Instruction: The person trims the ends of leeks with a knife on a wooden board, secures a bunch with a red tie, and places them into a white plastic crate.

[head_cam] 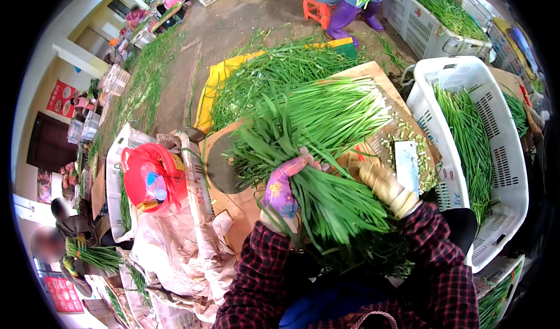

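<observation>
My left hand (285, 189), in a purple flowered glove with bare fingertips, is closed around the middle of a thick bunch of green leafy stalks (337, 202), likely garlic chives. My right hand (379, 181), in a cream glove, is at the right edge of the bunch; its fingertips are partly hidden and I cannot tell whether they grip anything. Under the bunch, more stalks (337, 106) with pale ends lie on a wooden board (225, 198). A wide metal blade (407, 165) rests on the board among short cut stalk ends (422, 147).
A white plastic crate (503, 154) of stalks stands at the right. At the left is a red bucket (140, 176) holding a plastic bottle. Beyond the board, loose greens (280, 66) lie on a yellow sheet (203, 106). A person in purple boots (343, 18) is farther ahead.
</observation>
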A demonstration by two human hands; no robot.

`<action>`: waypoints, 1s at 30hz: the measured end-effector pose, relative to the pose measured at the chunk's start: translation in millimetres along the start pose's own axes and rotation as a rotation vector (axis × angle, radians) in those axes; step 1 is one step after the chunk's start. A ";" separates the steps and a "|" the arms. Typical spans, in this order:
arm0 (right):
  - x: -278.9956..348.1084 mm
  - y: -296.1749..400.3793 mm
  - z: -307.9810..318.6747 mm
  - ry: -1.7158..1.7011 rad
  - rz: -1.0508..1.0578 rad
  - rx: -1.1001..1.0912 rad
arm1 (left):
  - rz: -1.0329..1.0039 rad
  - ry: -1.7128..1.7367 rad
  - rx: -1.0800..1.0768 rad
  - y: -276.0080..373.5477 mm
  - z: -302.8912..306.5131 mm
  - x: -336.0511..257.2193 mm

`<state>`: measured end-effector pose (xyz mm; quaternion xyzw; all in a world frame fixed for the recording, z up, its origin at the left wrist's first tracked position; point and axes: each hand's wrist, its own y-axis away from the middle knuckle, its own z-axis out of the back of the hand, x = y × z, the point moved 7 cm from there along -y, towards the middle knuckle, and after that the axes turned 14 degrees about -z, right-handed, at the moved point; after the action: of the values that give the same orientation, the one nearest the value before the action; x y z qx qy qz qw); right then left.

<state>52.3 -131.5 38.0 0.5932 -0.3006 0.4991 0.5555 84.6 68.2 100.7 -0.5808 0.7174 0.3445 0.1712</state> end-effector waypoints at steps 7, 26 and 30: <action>-12.8 98.4 -64.7 -0.144 -0.143 0.326 | -0.261 0.196 0.199 90.9 -1.1 -50.9; 76.6 269.9 -43.2 0.352 0.359 -0.239 | -0.685 -0.267 0.223 145.8 -113.6 -203.0; 38.7 287.2 -32.4 0.276 0.259 -0.364 | -0.789 -0.291 0.343 146.7 -118.0 -267.8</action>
<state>-205.3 -150.9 173.2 0.3664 -0.3804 0.5797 0.6205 34.7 190.9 400.1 -0.7185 0.4565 0.2070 0.4821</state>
